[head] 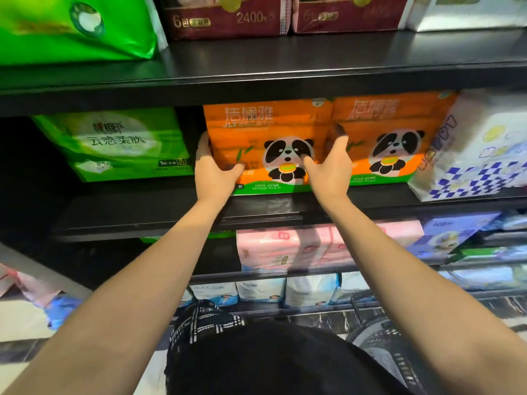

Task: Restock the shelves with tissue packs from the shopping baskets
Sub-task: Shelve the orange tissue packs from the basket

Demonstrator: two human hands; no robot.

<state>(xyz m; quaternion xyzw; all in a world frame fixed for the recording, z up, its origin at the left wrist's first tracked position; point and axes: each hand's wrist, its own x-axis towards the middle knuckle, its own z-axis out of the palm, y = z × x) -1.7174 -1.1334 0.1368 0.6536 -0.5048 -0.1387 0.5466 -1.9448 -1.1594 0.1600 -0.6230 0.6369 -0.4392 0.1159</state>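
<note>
Clothing (256, 360): dark fabric with a black-and-white plaid patch, lowest in view.
Left hand (214, 173): fingers wrapped round the left edge of the orange pack, thumb on its front.
Right hand (328, 169): clasps the same pack's right edge, fingertips lost in shadow.
Orange pack (268, 138): glossy, soft plastic block with panda print, standing on the black middle shelf (142, 209), apparently touching its twin pack (399, 132).
Green pack (119, 143): shiny film, just left.
</note>
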